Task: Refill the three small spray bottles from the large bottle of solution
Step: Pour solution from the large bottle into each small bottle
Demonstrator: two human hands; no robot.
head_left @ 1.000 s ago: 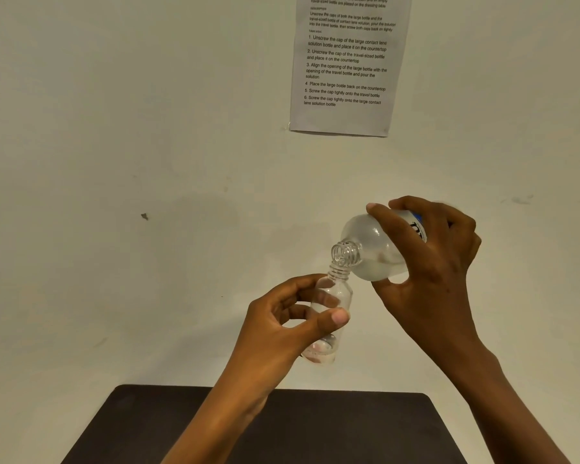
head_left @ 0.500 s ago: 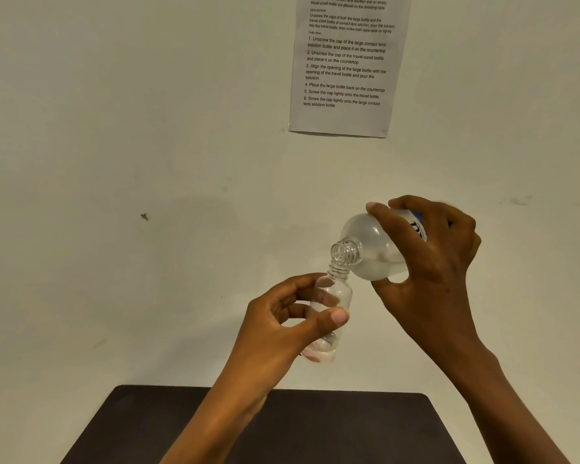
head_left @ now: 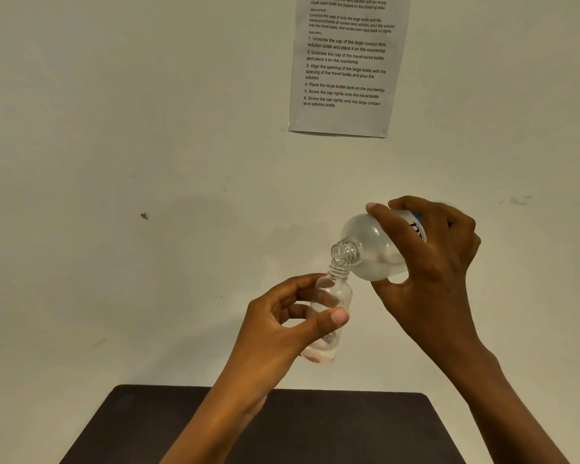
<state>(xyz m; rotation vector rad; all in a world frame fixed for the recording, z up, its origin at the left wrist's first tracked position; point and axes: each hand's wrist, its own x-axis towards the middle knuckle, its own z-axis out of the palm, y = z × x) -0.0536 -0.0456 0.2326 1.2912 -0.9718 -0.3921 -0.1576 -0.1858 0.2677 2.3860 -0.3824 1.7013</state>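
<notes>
Left hand [head_left: 282, 326] gripped small bottle [head_left: 330, 316] near upright; right hand [head_left: 429, 262] grasped large bottle [head_left: 372, 249], tilted down-left, mouth directly over small neck.

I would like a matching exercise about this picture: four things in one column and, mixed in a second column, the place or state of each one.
Things
1. large bottle
2. small bottle
3. printed instruction sheet
4. dark tabletop

Places or states
A. stuck on the wall, at the top of the view
B. gripped by the left hand, mouth upward
C. along the bottom edge, below both arms
D. tipped in the right hand, mouth downward

Pairs: 1-D, 2-B, 3-A, 4-C
</notes>
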